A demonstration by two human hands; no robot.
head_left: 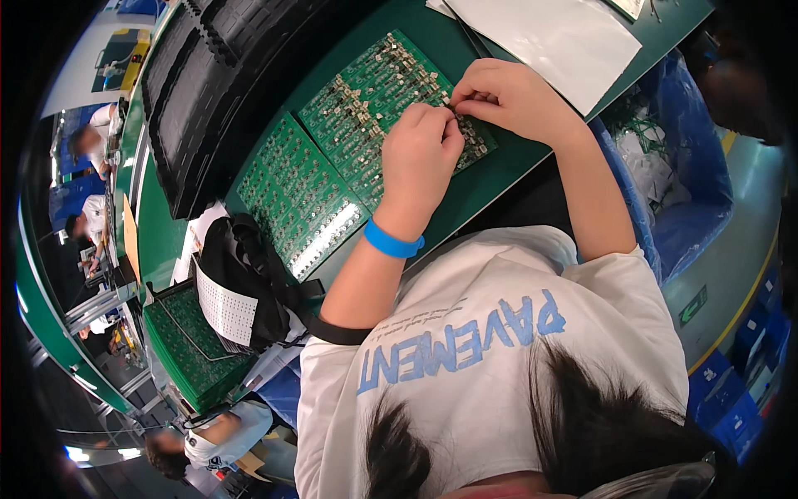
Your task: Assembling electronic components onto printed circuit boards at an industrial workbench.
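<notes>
A green circuit board (341, 125) crowded with small metal and pale parts lies on the green tabletop. My left hand (421, 158), wearing a blue wristband (392, 239), is closed over its right part with the fingertips pinched together. Close beside it, my right hand (514, 101) pinches with thumb and forefinger at the board's right edge. The fingertips of both hands almost meet, and whatever they hold is too small or hidden to make out. A second circuit board (291, 200), dotted with rows of solder points, lies directly to the left, its near corner shining under the light.
Black plastic trays (220, 91) stand at the far left. White paper sheets (553, 41) lie at the far right. A black bag (249, 274) and a stack of green boards (195, 358) are at my left. A blue-lined bin (694, 224) with scraps stands right of the table. Other people work farther left.
</notes>
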